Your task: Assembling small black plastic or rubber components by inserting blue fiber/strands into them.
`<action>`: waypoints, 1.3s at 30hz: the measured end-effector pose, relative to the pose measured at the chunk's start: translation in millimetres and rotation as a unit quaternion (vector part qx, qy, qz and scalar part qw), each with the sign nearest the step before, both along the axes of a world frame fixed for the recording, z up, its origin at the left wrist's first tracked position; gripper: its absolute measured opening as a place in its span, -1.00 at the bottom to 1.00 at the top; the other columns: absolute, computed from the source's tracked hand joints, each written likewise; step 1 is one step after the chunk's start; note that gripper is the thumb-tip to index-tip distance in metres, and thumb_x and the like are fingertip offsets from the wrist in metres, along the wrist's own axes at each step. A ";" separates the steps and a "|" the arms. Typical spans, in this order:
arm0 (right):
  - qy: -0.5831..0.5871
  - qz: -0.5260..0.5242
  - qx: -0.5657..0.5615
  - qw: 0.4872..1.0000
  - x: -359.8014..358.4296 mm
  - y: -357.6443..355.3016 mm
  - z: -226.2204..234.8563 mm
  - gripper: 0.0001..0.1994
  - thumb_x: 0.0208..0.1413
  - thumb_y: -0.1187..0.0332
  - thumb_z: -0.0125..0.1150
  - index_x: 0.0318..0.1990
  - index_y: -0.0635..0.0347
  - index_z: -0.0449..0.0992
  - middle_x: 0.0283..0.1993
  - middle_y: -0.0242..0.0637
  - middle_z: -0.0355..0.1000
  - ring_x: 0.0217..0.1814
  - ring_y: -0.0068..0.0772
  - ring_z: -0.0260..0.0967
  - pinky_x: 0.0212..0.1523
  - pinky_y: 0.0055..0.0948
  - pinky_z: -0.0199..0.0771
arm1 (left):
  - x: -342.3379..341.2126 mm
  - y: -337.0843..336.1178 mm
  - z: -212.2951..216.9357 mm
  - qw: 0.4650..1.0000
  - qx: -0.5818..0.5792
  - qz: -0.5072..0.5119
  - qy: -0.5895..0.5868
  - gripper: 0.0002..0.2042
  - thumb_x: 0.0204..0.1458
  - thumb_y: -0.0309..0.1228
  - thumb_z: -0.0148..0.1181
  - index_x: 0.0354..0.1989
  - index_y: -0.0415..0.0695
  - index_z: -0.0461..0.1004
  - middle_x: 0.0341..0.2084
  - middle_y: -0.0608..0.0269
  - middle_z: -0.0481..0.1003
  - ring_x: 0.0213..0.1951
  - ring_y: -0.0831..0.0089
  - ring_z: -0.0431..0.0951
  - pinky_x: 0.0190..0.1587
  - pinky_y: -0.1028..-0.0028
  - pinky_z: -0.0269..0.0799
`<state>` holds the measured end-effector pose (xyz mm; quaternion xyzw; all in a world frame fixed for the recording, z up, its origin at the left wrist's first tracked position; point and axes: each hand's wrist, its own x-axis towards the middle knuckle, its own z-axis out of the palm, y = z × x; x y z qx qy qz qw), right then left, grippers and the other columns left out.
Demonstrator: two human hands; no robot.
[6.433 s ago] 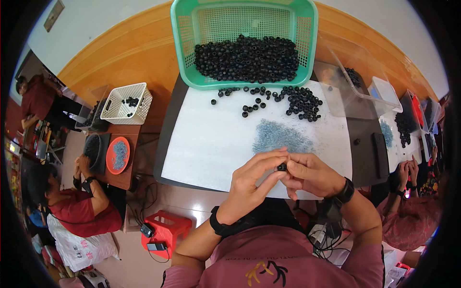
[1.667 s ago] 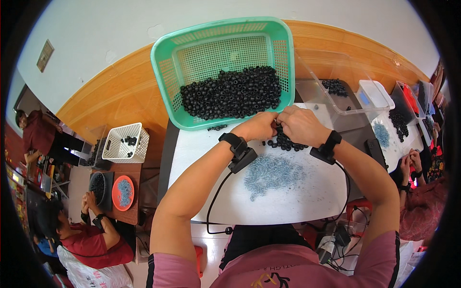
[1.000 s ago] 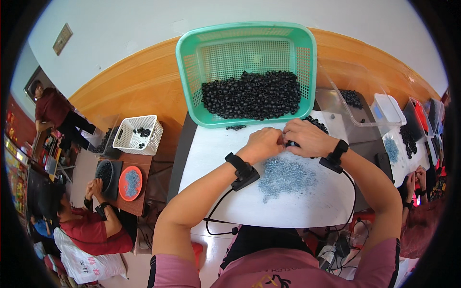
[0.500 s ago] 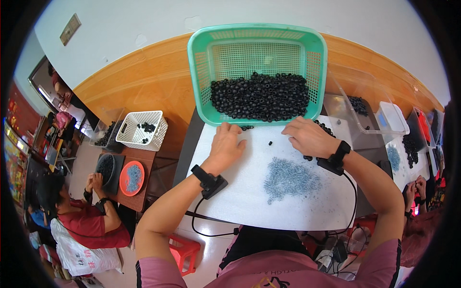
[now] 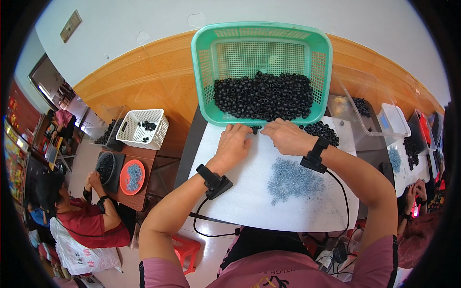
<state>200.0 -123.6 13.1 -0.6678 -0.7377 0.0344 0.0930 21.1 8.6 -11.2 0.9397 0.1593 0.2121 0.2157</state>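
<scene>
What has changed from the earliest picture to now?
The left hand and right hand, earlier together around one black bead nearer the body, have parted and moved forward to the near side of the green basket, by some loose beads. That single bead no longer shows. The blue pile stayed on the white sheet.
</scene>
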 end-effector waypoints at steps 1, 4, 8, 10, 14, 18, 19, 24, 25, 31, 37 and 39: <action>0.008 0.001 -0.003 1.000 0.5 0.6 0.3 -0.57 -0.06 0.61 0.08 0.05 0.30 0.47 0.05 -0.10 0.41 0.07 -0.06 0.32 0.06 -0.15 0.37 | 0.3 1.3 0.7 1.000 0.001 0.002 -0.003 -0.74 -0.02 -0.49 0.18 -0.11 -0.21 0.49 -0.15 0.05 0.47 -0.02 0.05 0.39 0.06 0.21 0.33; 0.048 -0.021 -0.021 0.998 3.4 2.6 1.7 -0.59 -0.07 0.61 0.08 0.01 0.26 0.51 0.06 -0.12 0.41 0.09 -0.06 0.30 0.07 -0.17 0.37 | 1.3 5.2 2.2 0.997 -0.066 0.044 0.008 -0.76 0.01 -0.53 0.12 -0.12 -0.22 0.50 -0.13 0.03 0.49 -0.01 0.07 0.40 0.06 0.24 0.34; 0.042 -0.010 -0.004 0.999 -0.3 5.4 0.2 -0.63 -0.07 0.61 0.08 -0.04 0.23 0.54 0.05 -0.16 0.42 0.07 -0.08 0.31 0.07 -0.18 0.37 | 7.6 3.9 1.5 0.995 -0.100 0.006 0.006 -0.77 0.03 -0.56 0.06 -0.13 -0.23 0.51 -0.14 0.03 0.51 -0.01 0.10 0.41 0.07 0.26 0.34; 0.022 0.020 0.013 0.999 -2.5 6.2 0.7 -0.65 -0.08 0.61 0.07 -0.08 0.23 0.56 0.00 -0.20 0.44 0.02 -0.10 0.31 0.05 -0.18 0.37 | 10.7 1.4 1.2 0.994 -0.108 -0.006 0.003 -0.77 0.03 -0.57 0.05 -0.13 -0.23 0.51 -0.15 0.02 0.52 -0.02 0.11 0.41 0.07 0.26 0.34; 0.017 0.030 0.005 0.999 -0.3 5.3 5.6 -0.66 -0.08 0.62 0.06 -0.10 0.23 0.57 -0.03 -0.22 0.44 -0.02 -0.12 0.33 0.03 -0.20 0.39 | 10.3 0.6 3.1 0.990 -0.134 -0.038 0.015 -0.76 0.02 -0.61 0.04 -0.12 -0.23 0.51 -0.16 0.04 0.51 -0.06 0.11 0.43 0.03 0.26 0.35; 0.050 0.044 0.003 0.998 5.2 1.2 8.3 -0.75 0.05 0.57 0.05 -0.13 0.27 0.56 0.02 -0.13 0.43 0.00 -0.09 0.34 0.07 -0.24 0.38 | 6.8 7.6 3.1 0.983 -0.174 -0.041 -0.040 -0.76 0.03 -0.64 0.04 -0.12 -0.23 0.49 -0.16 0.05 0.48 -0.07 0.07 0.43 -0.03 0.24 0.34; 0.046 0.041 0.007 0.998 6.1 0.2 8.1 -0.77 0.07 0.54 0.06 -0.14 0.27 0.56 0.02 -0.13 0.43 0.02 -0.09 0.35 0.08 -0.25 0.38 | 6.9 12.2 3.0 0.983 -0.170 -0.042 -0.047 -0.76 0.03 -0.64 0.04 -0.12 -0.23 0.49 -0.16 0.05 0.48 -0.07 0.07 0.43 -0.03 0.24 0.34; 0.024 0.034 0.001 0.999 10.9 -4.3 7.9 -0.79 0.10 0.51 0.07 -0.13 0.28 0.55 0.01 -0.11 0.44 0.05 -0.09 0.35 0.08 -0.23 0.40 | 24.2 45.3 3.8 0.977 0.044 0.113 -0.176 -0.57 -0.05 -0.71 0.03 0.08 -0.39 0.28 0.07 -0.24 0.25 0.10 -0.12 0.30 0.15 0.15 0.26; 0.013 0.023 -0.016 1.000 11.4 -4.7 8.1 -0.80 0.11 0.51 0.07 -0.13 0.28 0.55 0.01 -0.11 0.44 0.05 -0.10 0.35 0.07 -0.23 0.41 | 29.0 51.5 4.1 0.974 0.055 0.110 -0.189 -0.57 -0.05 -0.71 0.03 0.08 -0.39 0.28 0.07 -0.24 0.25 0.10 -0.12 0.30 0.15 0.15 0.26; 0.027 0.015 -0.020 0.999 8.5 -4.6 8.2 -0.64 -0.03 0.58 0.15 -0.01 0.28 0.51 0.01 -0.12 0.43 0.08 -0.08 0.33 0.08 -0.24 0.38 | 54.7 84.2 10.9 0.964 0.197 0.102 -0.148 -0.45 -0.04 -0.71 -0.02 0.22 -0.46 0.10 0.26 -0.29 0.07 0.28 -0.18 0.11 0.34 0.13 0.06; 0.011 0.016 -0.022 1.000 9.4 -4.8 8.0 -0.60 -0.04 0.58 0.15 0.03 0.26 0.49 -0.01 -0.13 0.41 0.05 -0.09 0.32 0.06 -0.25 0.38 | 63.0 89.3 2.1 0.977 0.103 0.142 -0.121 -0.39 -0.10 -0.74 0.05 0.23 -0.45 0.12 0.22 -0.24 0.12 0.26 -0.16 0.12 0.32 0.15 0.10; 0.012 0.025 -0.011 1.000 10.2 -4.8 7.2 -0.61 -0.04 0.58 0.15 0.03 0.26 0.49 -0.02 -0.13 0.41 0.04 -0.09 0.32 0.06 -0.25 0.39 | 63.0 86.4 -4.3 0.983 0.016 0.144 -0.116 -0.39 -0.08 -0.71 0.05 0.24 -0.45 0.11 0.22 -0.24 0.11 0.27 -0.15 0.10 0.32 0.15 0.09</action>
